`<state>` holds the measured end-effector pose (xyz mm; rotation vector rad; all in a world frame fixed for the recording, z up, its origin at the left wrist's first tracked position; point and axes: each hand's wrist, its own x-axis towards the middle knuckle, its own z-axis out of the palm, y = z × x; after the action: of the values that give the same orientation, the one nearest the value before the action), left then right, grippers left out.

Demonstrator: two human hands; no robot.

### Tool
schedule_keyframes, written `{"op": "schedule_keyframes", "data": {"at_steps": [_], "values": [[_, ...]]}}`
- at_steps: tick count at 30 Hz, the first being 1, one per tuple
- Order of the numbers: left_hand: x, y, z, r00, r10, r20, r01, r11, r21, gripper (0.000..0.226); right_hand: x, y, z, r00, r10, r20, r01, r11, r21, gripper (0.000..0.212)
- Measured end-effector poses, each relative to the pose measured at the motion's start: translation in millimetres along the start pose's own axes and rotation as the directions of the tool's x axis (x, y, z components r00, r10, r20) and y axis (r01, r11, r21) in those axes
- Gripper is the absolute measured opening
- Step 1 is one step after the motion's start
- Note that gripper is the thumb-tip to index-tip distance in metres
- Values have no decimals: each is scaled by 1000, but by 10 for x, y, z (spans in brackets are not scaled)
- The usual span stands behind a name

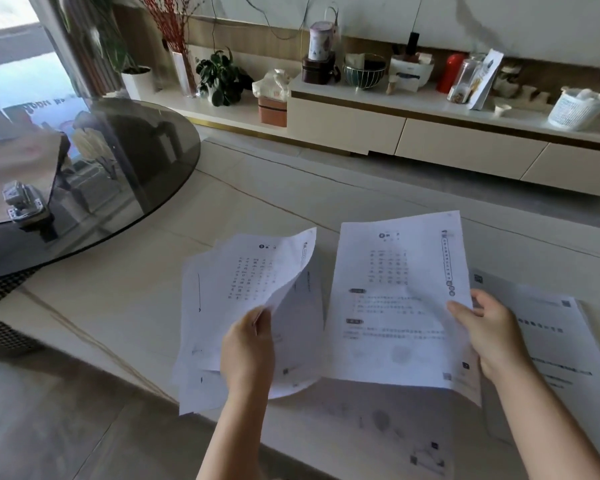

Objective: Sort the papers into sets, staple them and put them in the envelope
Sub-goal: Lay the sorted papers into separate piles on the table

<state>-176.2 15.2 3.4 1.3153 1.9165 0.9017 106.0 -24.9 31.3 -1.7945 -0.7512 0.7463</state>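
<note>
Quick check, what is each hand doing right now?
Left hand: closed on a fanned stack of papers.
Right hand: closed on the right edge of a single printed sheet.

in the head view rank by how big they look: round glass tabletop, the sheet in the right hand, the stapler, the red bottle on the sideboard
1. round glass tabletop
2. sheet held by the right hand
3. and 4. stapler and red bottle look alike; the bottle is farther off, so unsure.

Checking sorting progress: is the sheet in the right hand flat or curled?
Mostly flat. The right hand pinches the sheet at its right edge, print fully readable; only the left hand's top page curls.
</note>
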Motion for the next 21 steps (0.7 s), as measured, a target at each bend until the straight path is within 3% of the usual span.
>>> {"op": "schedule_keyframes", "data": {"at_steps": [6, 12, 16, 21], "values": [[-8, 131, -145, 994, 16, -111, -37, 980, -195, 29, -11, -107, 334, 996, -13, 87, 15, 1000, -18, 22], [34, 24, -117, 963, 217, -160, -229, 972, -59, 25, -94, 17, 1072, 960, 103, 260, -96, 995, -39, 17], [98, -185, -7, 964, 266, -23, -259, 952, 165, 34, -143, 65, 1569, 916, 157, 369, -160, 987, -23, 15], [86, -321, 6, 957, 197, 213, -268, 883, 385, 36, -192, 103, 1951, 859, 230, 457, -242, 970, -33, 27]]}}
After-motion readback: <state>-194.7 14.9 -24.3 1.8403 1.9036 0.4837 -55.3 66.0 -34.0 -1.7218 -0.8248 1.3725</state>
